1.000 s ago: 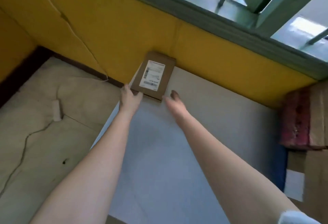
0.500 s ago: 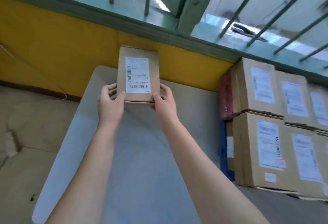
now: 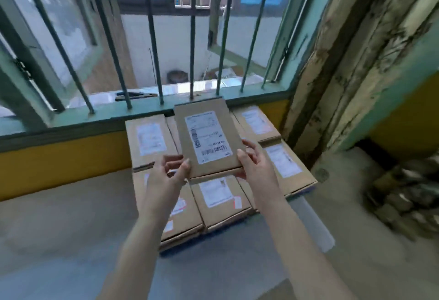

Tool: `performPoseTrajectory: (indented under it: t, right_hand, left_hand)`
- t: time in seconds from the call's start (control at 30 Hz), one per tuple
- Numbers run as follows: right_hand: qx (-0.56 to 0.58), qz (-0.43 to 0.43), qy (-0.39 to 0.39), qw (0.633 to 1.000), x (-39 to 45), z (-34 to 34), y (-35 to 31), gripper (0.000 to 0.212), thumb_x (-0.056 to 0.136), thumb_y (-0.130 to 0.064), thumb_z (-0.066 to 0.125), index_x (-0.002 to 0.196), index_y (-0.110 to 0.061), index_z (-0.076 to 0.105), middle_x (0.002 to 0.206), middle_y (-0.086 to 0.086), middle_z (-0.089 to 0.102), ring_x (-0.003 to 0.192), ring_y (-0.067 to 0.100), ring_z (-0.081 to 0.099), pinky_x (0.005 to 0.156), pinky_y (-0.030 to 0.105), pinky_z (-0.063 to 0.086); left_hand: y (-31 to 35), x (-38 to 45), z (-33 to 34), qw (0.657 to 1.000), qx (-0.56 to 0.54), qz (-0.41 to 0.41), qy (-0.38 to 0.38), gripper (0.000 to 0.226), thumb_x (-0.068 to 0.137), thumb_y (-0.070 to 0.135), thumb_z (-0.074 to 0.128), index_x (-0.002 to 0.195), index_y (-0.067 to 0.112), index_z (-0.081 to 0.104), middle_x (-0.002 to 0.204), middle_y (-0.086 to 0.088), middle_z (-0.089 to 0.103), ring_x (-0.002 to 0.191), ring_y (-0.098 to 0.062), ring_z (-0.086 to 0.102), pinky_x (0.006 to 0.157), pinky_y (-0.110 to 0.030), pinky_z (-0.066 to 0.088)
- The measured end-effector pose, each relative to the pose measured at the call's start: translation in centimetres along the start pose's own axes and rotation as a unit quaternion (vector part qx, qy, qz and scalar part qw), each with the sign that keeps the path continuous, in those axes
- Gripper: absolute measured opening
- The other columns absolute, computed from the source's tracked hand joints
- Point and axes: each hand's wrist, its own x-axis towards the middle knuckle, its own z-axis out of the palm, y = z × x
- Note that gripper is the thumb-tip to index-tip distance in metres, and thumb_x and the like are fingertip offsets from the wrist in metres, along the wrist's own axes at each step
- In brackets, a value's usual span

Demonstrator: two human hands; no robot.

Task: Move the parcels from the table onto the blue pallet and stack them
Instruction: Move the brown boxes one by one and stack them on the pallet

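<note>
I hold the parcel (image 3: 207, 140) in the air above the stack (image 3: 221, 195), label up so I can square it to the boxes below. My left hand (image 3: 169, 176) and right hand (image 3: 255, 164) pinch its near corners. The pallet (image 3: 308, 189) shows, I think, only as a blue sliver at the stack's right edge.

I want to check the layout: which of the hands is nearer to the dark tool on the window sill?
Left. The left hand grips the held parcel below and slightly right of the tool; the right hand grips the parcel's other side, farther right.
</note>
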Motion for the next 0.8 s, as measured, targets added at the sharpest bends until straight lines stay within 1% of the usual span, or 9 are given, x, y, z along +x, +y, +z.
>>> performPoseTrajectory:
  t: [0.1,0.2,0.27,0.37,0.4,0.5,0.63,0.7,0.8]
  right_hand:
    - [0.022,0.02,0.016,0.999,1.9,-7.7,1.5,0.02,0.096,-0.032,0.057,0.104,-0.049,0.061,0.11,-0.004,0.072,0.099,0.014,0.07,0.078,0.034,0.059]
    - [0.049,0.036,0.031,0.998,3.4,-13.5,2.8,0.022,0.097,-0.029,0.058,0.101,-0.05,0.063,0.107,-0.003,0.072,0.096,0.016,0.071,0.067,0.031,0.06]
    - [0.07,0.046,0.031,0.996,4.4,-16.3,3.4,0.02,0.098,-0.024,0.057,0.108,-0.04,0.062,0.112,0.001,0.07,0.1,0.019,0.069,0.064,0.031,0.059]
    - [0.058,0.058,0.031,0.996,5.9,-19.4,4.6,0.022,0.1,-0.018,0.053,0.118,-0.03,0.059,0.115,0.004,0.068,0.1,0.019,0.068,0.068,0.029,0.059]
    - [0.04,0.059,0.039,0.997,6.3,-20.4,5.2,0.023,0.1,-0.017,0.052,0.119,-0.029,0.059,0.115,0.005,0.068,0.099,0.018,0.068,0.073,0.031,0.059]
    - [-0.021,0.061,0.074,0.995,7.5,-23.1,7.0,0.02,0.1,-0.018,0.051,0.112,-0.032,0.058,0.115,0.007,0.065,0.095,0.016,0.063,0.085,0.037,0.054]
    - [-0.052,0.076,0.055,0.994,9.0,-24.6,8.4,0.021,0.101,-0.021,0.05,0.116,-0.032,0.058,0.115,0.004,0.064,0.096,0.011,0.062,0.076,0.026,0.048]
    - [-0.06,0.084,0.023,0.994,9.6,-24.2,9.0,0.023,0.101,-0.022,0.049,0.119,-0.032,0.058,0.117,0.003,0.064,0.102,0.016,0.062,0.079,0.026,0.048]
    - [-0.072,0.09,0.001,0.993,10.1,-23.1,9.8,0.03,0.101,-0.024,0.049,0.13,-0.027,0.056,0.121,0.0,0.061,0.108,0.017,0.059,0.079,0.023,0.044]
  left_hand:
    - [-0.3,-0.7,7.8,0.999,0.037,-0.002,-0.017,0.008,0.092,0.024,0.067,0.098,0.024,0.063,0.097,0.003,0.072,0.085,-0.011,0.069,0.063,-0.02,0.054]
    - [-0.9,-1.1,13.7,0.995,0.077,-0.029,-0.05,0.01,0.093,0.021,0.066,0.1,0.024,0.06,0.102,-0.003,0.07,0.091,-0.02,0.067,0.075,-0.034,0.057]
    - [-1.3,-1.3,16.2,0.989,0.126,-0.03,-0.069,0.014,0.092,0.022,0.066,0.106,0.023,0.061,0.105,-0.002,0.069,0.096,-0.019,0.067,0.081,-0.035,0.056]
    - [-1.9,-1.5,17.8,0.975,0.211,-0.005,-0.072,0.021,0.091,0.029,0.067,0.111,0.029,0.059,0.103,0.008,0.067,0.095,-0.009,0.065,0.075,-0.015,0.05]
    - [-2.2,-1.6,18.1,0.967,0.243,0.005,-0.07,0.024,0.09,0.031,0.067,0.113,0.03,0.059,0.106,0.01,0.066,0.097,-0.007,0.064,0.076,-0.015,0.048]
    - [-3.6,-1.7,19.3,0.926,0.367,0.052,-0.065,0.039,0.089,0.034,0.066,0.126,0.027,0.057,0.125,0.01,0.059,0.117,-0.008,0.055,0.095,-0.024,0.044]
    - [-5.2,-1.7,21.5,0.874,0.47,0.08,-0.097,0.054,0.088,0.04,0.064,0.138,0.025,0.05,0.14,0.004,0.049,0.133,-0.015,0.041,0.111,-0.03,0.032]
    - [-5.8,-1.7,21.8,0.868,0.484,0.063,-0.088,0.06,0.087,0.044,0.061,0.142,0.027,0.045,0.142,0.005,0.048,0.134,-0.016,0.039,0.112,-0.032,0.032]
    - [-6.1,-1.9,21.3,0.889,0.453,0.038,-0.06,0.061,0.088,0.042,0.06,0.144,0.027,0.041,0.142,0.003,0.046,0.135,-0.017,0.038,0.111,-0.034,0.034]
